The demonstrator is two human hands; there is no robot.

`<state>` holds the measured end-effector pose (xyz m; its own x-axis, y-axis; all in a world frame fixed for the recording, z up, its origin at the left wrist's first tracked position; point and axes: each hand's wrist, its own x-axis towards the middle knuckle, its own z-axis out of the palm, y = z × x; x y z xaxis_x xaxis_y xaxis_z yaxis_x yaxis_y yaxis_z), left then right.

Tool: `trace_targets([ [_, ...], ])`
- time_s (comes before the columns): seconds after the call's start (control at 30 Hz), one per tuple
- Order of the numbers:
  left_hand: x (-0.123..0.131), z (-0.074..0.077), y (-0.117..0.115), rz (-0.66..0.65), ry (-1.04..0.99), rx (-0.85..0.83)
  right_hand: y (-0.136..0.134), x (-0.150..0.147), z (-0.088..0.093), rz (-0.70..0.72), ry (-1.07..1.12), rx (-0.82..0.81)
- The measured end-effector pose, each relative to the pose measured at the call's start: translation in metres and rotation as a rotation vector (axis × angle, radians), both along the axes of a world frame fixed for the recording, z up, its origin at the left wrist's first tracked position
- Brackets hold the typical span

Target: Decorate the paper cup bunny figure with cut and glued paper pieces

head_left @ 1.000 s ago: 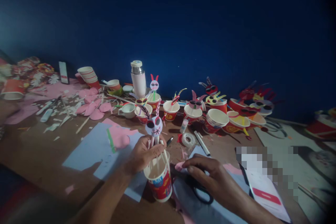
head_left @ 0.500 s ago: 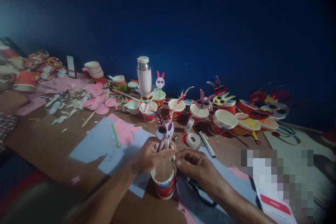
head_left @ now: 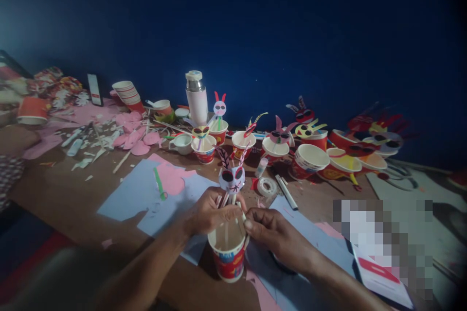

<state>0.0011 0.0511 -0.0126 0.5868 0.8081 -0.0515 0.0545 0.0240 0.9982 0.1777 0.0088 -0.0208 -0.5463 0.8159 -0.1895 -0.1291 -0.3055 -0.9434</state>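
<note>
In the middle stands a red paper cup (head_left: pixel 230 266) with a white paper puppet (head_left: pixel 232 181) above it, which has dark eyes, a drawn mouth and tall striped ears. My left hand (head_left: pixel 213 211) is closed around the puppet's pale strips at the cup's far rim. At the right rim, my right hand (head_left: pixel 270 231) pinches the end of a narrow white strip between thumb and fingers. Its lower part lies against the cup's side. The fingers partly hide where the strips meet the cup.
Behind stand several paper cups (head_left: pixel 310 158) with similar puppets, and a flask (head_left: pixel 197 99). A tape roll (head_left: pixel 267 186) and a white marker (head_left: pixel 286 193) lie nearby. Blue paper (head_left: pixel 126 194) and pink cutouts (head_left: pixel 170 180) spread leftward. A phone (head_left: pixel 381 272) lies at right.
The cup's near side has tilted slightly toward me and its right rim has come closer to my right fingers. Both hands keep their hold. The view has shifted a little.
</note>
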Motion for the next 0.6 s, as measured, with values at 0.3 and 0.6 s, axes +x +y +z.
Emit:
trace_targets([
  [0.3,-0.0003,-0.0042,0.0013,0.031,0.002,-0.014,-0.0037,0.0017,-0.0086,-0.069,-0.094,0.101],
  [0.6,0.0013,-0.0007,-0.0014,-0.060,-0.005,-0.032,-0.0068,0.0031,-0.0026,-0.004,-0.190,0.234],
])
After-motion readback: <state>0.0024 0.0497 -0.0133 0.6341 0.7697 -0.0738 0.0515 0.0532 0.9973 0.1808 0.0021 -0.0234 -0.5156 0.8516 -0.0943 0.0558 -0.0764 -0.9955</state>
